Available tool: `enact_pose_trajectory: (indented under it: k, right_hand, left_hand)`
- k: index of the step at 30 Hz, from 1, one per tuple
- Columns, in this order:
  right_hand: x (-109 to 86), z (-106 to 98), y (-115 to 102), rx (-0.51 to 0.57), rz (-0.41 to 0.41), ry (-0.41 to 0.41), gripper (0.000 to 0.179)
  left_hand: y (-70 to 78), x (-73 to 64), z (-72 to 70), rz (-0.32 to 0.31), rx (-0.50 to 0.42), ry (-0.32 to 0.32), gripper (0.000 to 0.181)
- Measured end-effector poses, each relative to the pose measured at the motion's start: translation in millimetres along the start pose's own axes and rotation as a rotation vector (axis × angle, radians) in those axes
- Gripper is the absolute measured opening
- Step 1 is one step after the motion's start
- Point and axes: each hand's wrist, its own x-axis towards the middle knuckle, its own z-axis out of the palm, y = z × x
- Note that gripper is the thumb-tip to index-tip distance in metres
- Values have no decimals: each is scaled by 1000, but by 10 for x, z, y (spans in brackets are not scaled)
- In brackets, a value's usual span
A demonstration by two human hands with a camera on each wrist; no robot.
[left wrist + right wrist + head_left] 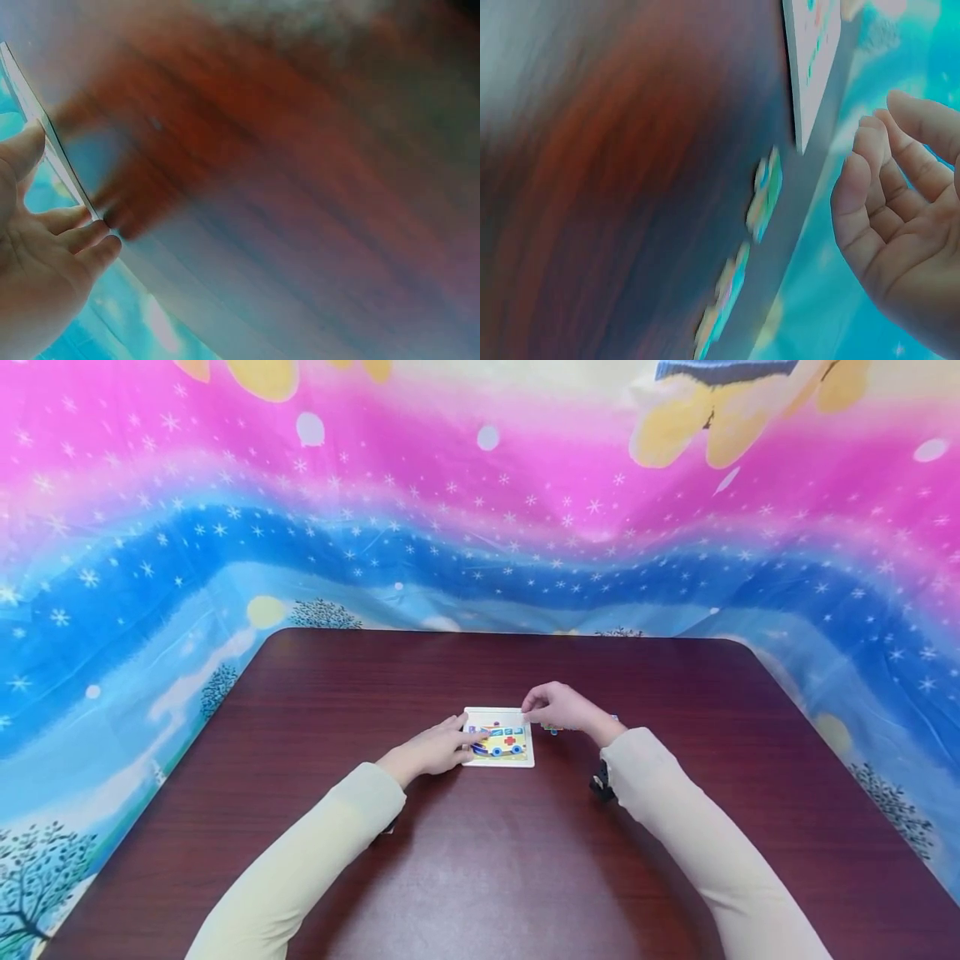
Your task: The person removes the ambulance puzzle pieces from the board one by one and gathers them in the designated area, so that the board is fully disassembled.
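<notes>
A white-framed jigsaw puzzle board [517, 765] lies on the table, with a yellow ambulance picture [510, 741] across its lower part and a pale strip along the top. My left hand [438, 747] rests at the board's left side, fingers spread over its edge and picture; the left wrist view shows the fingertips [94, 232] along the frame. Over the board's upper right corner is my right hand [558, 703], fingers loosely bent. From the right wrist, nothing shows between that hand's thumb and fingers [851, 180].
Colourful puzzle pieces [553, 727] lie on the table right of the board, partly hidden by the right hand; the right wrist view shows several pieces [765, 196] in a row. Behind the dark wooden table [390, 668] hangs a patterned cloth [450, 527].
</notes>
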Motion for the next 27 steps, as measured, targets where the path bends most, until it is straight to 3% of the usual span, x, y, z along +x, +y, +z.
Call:
enact_pose_trajectory:
  k: [4,11,27]
  right_hand:
    - [82,142,-92,-57,-40,-14,7]
    - [174,324,-217,-132,-104,-32,4]
    - [250,514,-339,-132,-45,-65,15]
  left_hand:
    - [17,-2,-7,-22,-16,13,52]
    - [29,-33,-12,-6,-8,70,59]
    - [-15,-7,-6,-39,48,51,64]
